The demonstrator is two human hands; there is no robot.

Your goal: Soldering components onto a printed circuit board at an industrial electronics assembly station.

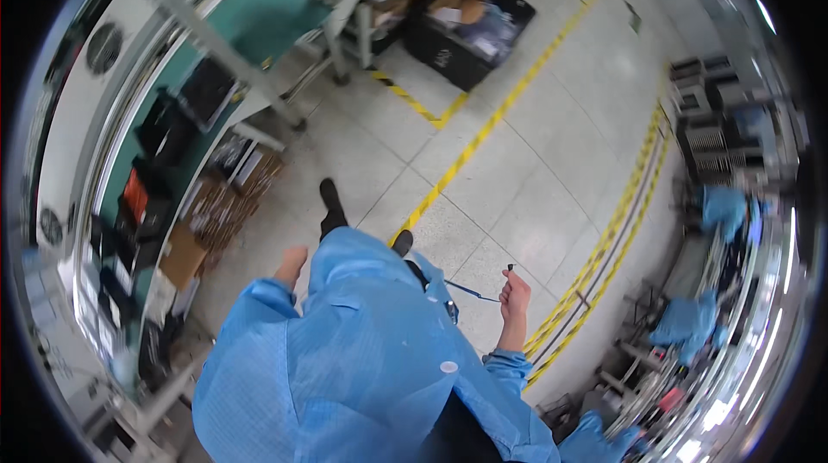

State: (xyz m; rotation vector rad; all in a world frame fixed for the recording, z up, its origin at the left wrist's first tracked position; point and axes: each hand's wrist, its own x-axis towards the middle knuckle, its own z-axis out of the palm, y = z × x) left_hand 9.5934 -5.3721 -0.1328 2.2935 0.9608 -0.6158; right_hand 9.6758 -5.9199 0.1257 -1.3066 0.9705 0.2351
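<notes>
My right hand is raised to the right of my body over the floor, its fingers closed. A small black tip sticks out above the fist; the rest of what it holds is hidden. A thin dark blue strap stretches from the front of my light blue coat toward this hand; I cannot tell whether the fist grips its end. On the other side, my left hand hangs beside the coat. It is blurred and its fingers do not show clearly.
Yellow-and-black tape crosses the tiled floor ahead. A black crate with bags stands at the far side. Green-topped benches and stacked cardboard line the left. Several people in blue coats are at the right.
</notes>
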